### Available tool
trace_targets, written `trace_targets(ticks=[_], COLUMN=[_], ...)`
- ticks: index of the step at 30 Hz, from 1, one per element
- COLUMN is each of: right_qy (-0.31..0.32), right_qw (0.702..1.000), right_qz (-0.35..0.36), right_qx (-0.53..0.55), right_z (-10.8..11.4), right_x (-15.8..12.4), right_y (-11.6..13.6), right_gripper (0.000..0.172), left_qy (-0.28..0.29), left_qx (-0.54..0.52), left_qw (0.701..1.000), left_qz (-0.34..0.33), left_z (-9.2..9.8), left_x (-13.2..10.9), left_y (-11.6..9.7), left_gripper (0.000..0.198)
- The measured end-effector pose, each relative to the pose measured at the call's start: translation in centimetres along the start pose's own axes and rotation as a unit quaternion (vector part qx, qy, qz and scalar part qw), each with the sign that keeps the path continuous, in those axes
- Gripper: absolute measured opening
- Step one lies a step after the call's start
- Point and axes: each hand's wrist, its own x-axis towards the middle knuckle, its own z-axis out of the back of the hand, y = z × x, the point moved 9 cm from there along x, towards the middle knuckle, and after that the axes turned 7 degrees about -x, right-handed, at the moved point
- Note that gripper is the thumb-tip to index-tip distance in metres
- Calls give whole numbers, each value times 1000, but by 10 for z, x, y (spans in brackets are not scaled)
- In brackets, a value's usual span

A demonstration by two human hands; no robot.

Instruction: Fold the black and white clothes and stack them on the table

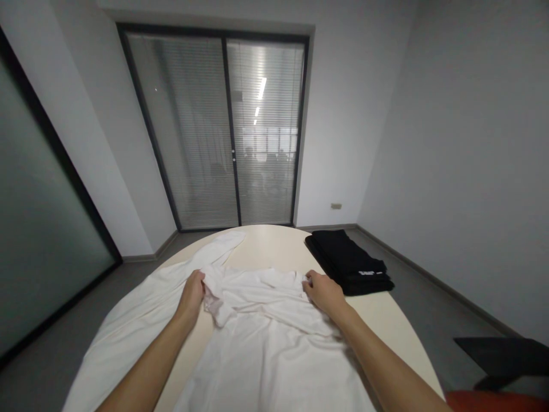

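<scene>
A white garment, seemingly a shirt, lies spread and wrinkled across the near part of the table, its lower end running out of view. My left hand is closed on the far left corner of this cloth, which bunches and hangs in folds beside the fingers. At the far right corner, my right hand pinches the same garment; the fingertips are partly hidden by the hand. Between both hands the cloth's far edge runs roughly straight, with creases below it.
Another white cloth stretches along the left side of the round cream table. Folded black garments with small white lettering are stacked at the right edge. A dark armrest and a red seat stand at the lower right.
</scene>
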Motion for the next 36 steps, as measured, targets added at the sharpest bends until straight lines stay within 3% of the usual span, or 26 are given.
trace_targets(ticks=[5, 10, 12, 15, 17, 21, 26, 29, 32, 36], right_qy=[-49, -215, -239, -204, -162, -106, -114, -115, -87, -58], right_qw=[998, 970, 962, 967, 974, 985, 988, 988, 980, 948], right_qz=[-7, 70, 101, 128, 125, 88, 73, 11, -17, 8], right_qx=[46, 92, 87, 87, 92, 103, 77, 102, 177, 313], right_z=[5, 33, 38, 32, 26, 21, 37, 44, 41, 35], right_x=[4, 3, 2, 4, 6, 8, 5, 5, 10, 32], right_y=[-4, -1, 2, 9, 10, 4, -2, -14, -18, -10], right_gripper=[27, 17, 12, 6, 9, 25, 22, 24, 24, 17], left_qy=[-13, -16, 4, 70, 119, 176, 173, 138, 122, 150], left_qx=[-122, -154, -103, 74, 194, 334, 347, 360, 359, 338], left_qw=[991, 984, 992, 995, 974, 925, 915, 912, 916, 919], left_qz=[56, 83, 77, 23, -19, -36, -110, -137, -135, -136], left_z=[4, 16, 16, 7, -2, -13, -13, -6, 0, -5], left_x=[5, 4, 3, 1, -2, -9, -10, -5, 4, 27], left_y=[5, 3, 0, -7, -8, 4, -9, -26, -38, -51], left_gripper=[45, 46, 56, 74, 77, 51, 30, 24, 15, 6])
